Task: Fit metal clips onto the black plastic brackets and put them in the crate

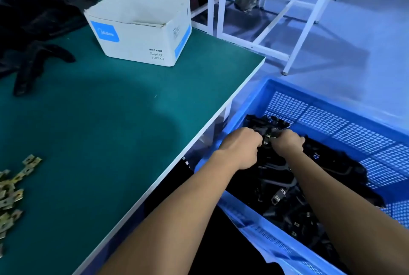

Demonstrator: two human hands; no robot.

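Both grips close on one black plastic bracket (269, 131): my left hand (240, 148) curls round its left end, my right hand (287, 143) pinches its right end, knuckles toward me. A small metal clip (268, 135) shows on the bracket in the narrow gap between my two hands, with a second glint just below it. I hold the part low inside the blue crate (332, 106), over the far end of the heap of finished brackets (285, 199), several of which show their own clips.

That heap fills the crate's near and left portion and runs up against the left wall. Toward the far and right walls the perforated floor of the crate lies bare, so the open room inside sits beyond and to the right of my hands. The near rim of the crate passes under my right forearm.

Just left of the crate runs the white edge of the table (199, 141), slanting from the far right corner down toward me; my left forearm crosses above the dark gap between that edge and the crate. On the green table top a broad bare stretch lies between its things. Loose metal clips (13, 188) are strewn at the near left border of the view. A white cardboard box (141, 37), open-topped, stands near the far right corner, close to the edge. Unfitted black brackets (33, 31) lie piled at the far left.

Beyond the crate is pale floor, and a white table frame (294, 31) stands well apart from it.
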